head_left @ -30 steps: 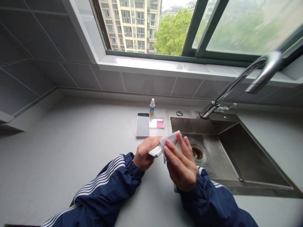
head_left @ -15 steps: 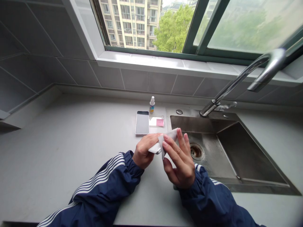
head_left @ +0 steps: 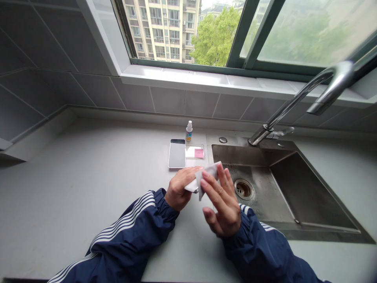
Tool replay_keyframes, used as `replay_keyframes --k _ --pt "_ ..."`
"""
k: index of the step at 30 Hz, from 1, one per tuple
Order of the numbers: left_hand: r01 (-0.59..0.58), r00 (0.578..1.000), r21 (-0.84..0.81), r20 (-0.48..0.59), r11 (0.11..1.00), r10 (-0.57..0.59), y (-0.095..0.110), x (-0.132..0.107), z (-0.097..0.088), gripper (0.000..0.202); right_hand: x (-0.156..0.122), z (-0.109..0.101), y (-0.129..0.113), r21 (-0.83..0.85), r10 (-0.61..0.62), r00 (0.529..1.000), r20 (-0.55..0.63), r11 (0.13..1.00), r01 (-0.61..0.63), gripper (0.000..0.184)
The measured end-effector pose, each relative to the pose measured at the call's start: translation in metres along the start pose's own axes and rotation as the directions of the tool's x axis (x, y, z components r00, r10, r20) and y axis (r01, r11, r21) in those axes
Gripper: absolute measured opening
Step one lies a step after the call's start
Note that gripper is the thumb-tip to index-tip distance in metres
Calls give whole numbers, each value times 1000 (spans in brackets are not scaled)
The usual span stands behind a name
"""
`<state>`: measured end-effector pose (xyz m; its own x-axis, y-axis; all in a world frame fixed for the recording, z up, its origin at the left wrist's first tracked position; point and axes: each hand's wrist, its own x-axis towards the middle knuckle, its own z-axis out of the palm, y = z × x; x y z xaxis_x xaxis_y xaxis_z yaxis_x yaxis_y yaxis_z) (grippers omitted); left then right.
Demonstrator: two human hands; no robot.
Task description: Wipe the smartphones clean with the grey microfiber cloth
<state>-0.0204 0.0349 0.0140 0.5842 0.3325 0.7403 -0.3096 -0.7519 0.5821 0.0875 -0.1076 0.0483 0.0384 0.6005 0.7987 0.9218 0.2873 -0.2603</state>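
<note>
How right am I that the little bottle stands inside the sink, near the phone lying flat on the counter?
Not quite: the head view shows the little bottle standing on the counter, left of the sink, not inside it. It is near the phone lying flat on the counter.

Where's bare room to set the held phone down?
Widest: counter left of the left hand, out to the tiled wall. Also the counter strip right of the sink. Crowded beyond that hand: flat phone, packet, bottle.

A home kitchen: steel sink, faucet, tiled wall.
</note>
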Motion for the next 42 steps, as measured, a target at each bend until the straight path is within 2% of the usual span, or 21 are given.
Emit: replay_keyframes --k 2,6,9,13,17,21,23,27,31,33,35,37,38,40,42 --pt "-12 1000 10 3 1000 12 -1 0 0 48 0 1 -3 -8 24 1000 -12 1000 -24 54" --pt "-15 1000 28 -19 1000 15 -2 0 1 50 -1 2 -8 28 -22 1000 21 999 21 54" --pt "-16 1000 29 -12 999 16 -1 1 1 47 -1 2 -8 15 26 1000 1 1000 -26 55" --pt "-12 1000 63 2 998 12 0 1 0 50 0 2 -7 26 -16 1000 13 1000 16 56" --pt "-21 1000 40 9 999 21 -1 1 0 46 0 2 -7 18 63 998 -24 998 -62 59" --pt "-30 1000 43 9 999 30 -2 0 0 50 -2 1 -6 52 -13 1000 19 999 12 60" --pt "-10 1000 29 8 1000 10 -2 -1 0 46 -1 1 -4 60 48 999 -5 997 -48 61" --pt "58 998 -15 3 998 -57 -2 -1 0 40 1 2 -3 215 179 983 -32 962 -168 64" --pt "18 1000 -40 -11 999 -19 -2 1 0 46 1 4 -3 288 242 966 -95 935 -206 67" --pt "29 999 -86 -28 996 -31 -1 1 0 48 1 5 -1 408 356 929 -98 866 -288 61" --pt "98 994 -137 -35 986 -104 0 1 1 43 2 7 3 568 512 856 -65 725 -390 54" --pt "251 964 -190 -39 949 -263 1 0 2 32 2 10 9 677 636 771 -11 572 -463 44" --pt "346 930 -223 -47 912 -364 1 1 2 27 3 11 12 704 678 734 13 515 -489 38" --pt "517 821 -317 -78 795 -565 1 3 2 28 2 14 19 727 736 676 42 442 -526 28" --pt "610 687 -466 -92 641 -721 1 7 2 37 2 16 25 737 776 629 50 396 -548 23"
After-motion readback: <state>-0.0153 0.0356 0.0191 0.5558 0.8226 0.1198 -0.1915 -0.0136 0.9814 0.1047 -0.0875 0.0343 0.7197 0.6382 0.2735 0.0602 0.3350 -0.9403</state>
